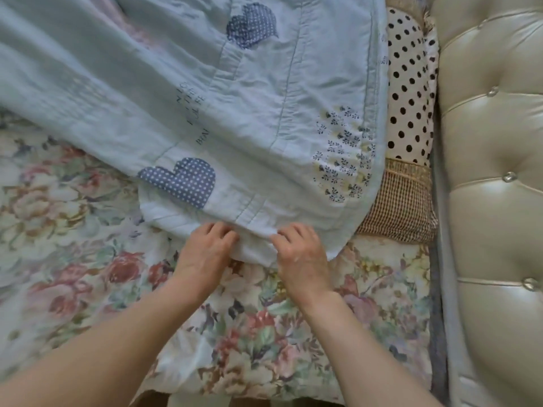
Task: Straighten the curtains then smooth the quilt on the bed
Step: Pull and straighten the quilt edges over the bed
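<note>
Quilt step in hand; no curtains in view.
Both hands, left hand (205, 251) and right hand (299, 254), pinch the quilt (176, 92) edge; it spreads beyond them. Next, probably pulling it flat.

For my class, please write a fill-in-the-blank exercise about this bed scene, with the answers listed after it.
1. The left hand and right hand both grip the quilt at its near ___.
2. Its dotted blue patches are shaped like ___.
3. The sheet beneath it has a ___ print.
4. The white pillow by the headboard bears black ___.
Answers: edge; hearts; floral; dots.
</note>
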